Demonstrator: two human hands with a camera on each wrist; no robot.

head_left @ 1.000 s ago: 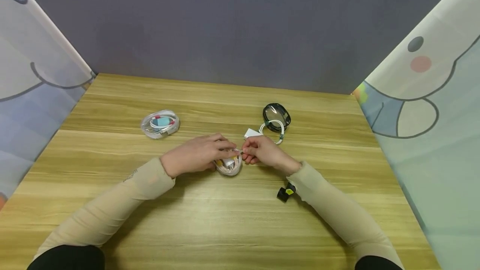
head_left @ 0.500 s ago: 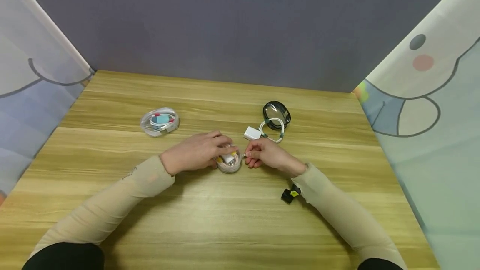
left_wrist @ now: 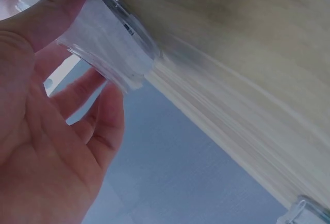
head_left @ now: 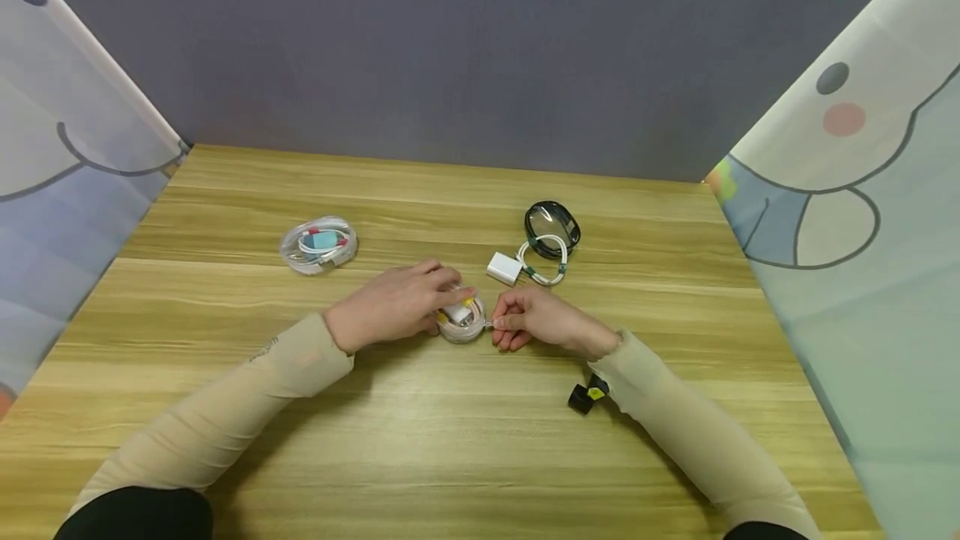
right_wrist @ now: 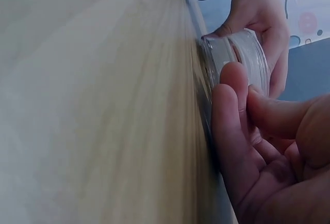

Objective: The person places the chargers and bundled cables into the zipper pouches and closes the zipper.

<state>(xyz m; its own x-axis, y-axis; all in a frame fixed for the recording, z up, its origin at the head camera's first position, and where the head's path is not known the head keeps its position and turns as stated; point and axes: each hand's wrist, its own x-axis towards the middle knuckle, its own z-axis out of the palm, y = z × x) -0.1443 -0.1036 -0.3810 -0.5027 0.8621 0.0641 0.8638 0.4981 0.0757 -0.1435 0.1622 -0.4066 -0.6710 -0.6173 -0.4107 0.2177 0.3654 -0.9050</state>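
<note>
Mid-counter, between the two hands: one round clear case, containing a coiled pale cable, yellow ties and a white block; whether it rests flat or is slightly raised cannot be told.

Left hand: partly closed, thumb and fingers gripping the case from its left and far side.

Right hand: fingers bent, thumb and forefinger pinching a small pale piece at the case's right edge; its exact nature is too small to tell.

Far left: second clear case, oval in outline, with a white cable, red ties and a light-blue block inside.

Far right of centre: white plug block; just right of it, a white cable loop with dark green ties, overlapping the near side of a black coil.

Beneath all: wood-grain counter. Beyond its far edge: dark grey panel.
</note>
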